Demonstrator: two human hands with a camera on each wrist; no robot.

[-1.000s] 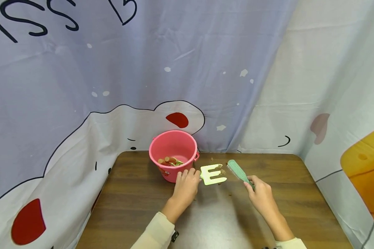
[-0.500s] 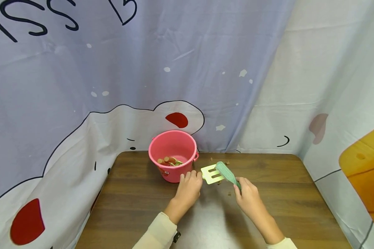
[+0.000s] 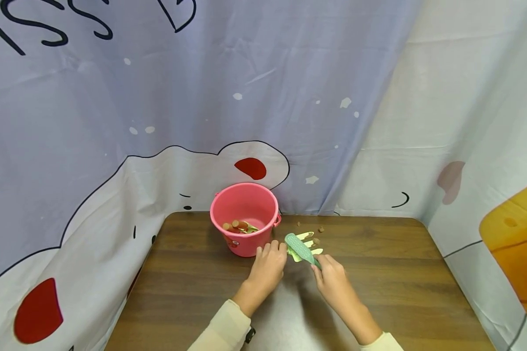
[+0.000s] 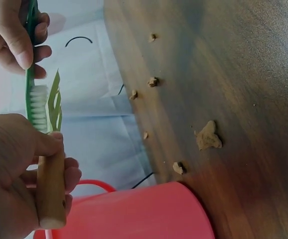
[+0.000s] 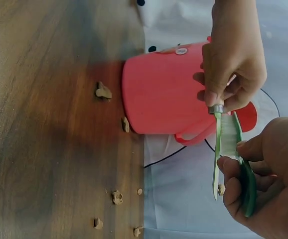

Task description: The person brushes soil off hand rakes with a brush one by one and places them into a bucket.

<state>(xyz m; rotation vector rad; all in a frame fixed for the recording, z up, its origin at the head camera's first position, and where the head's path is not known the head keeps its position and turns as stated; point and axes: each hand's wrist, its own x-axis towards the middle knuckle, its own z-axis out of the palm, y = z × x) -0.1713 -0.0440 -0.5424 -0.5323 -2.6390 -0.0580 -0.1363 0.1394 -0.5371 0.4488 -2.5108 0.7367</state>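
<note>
My left hand (image 3: 267,267) grips the wooden handle (image 4: 50,186) of a small garden fork, whose light green tines (image 3: 306,235) point right, raised above the table. In my right hand (image 3: 334,279) is a green brush (image 3: 300,249). Its white bristles (image 4: 38,107) lie against the broad base of the fork's head, and its back covers part of the fork in the head view. A brown lump (image 5: 221,189) shows by the tine tips. The pink bucket (image 3: 246,243) stands just left of the fork, behind my left hand.
Crumbly brown lumps (image 4: 209,137) lie scattered on the wooden table (image 3: 184,292) below the tools and beside the bucket. Inside the bucket rest tools with wooden ends (image 3: 237,225). A printed curtain (image 3: 263,107) hangs right behind the table's back edge.
My right hand has carried the brush leftward, from beside the tine tips onto the fork's base. My left hand has shifted slightly right with the fork. The bucket has stayed in place.
</note>
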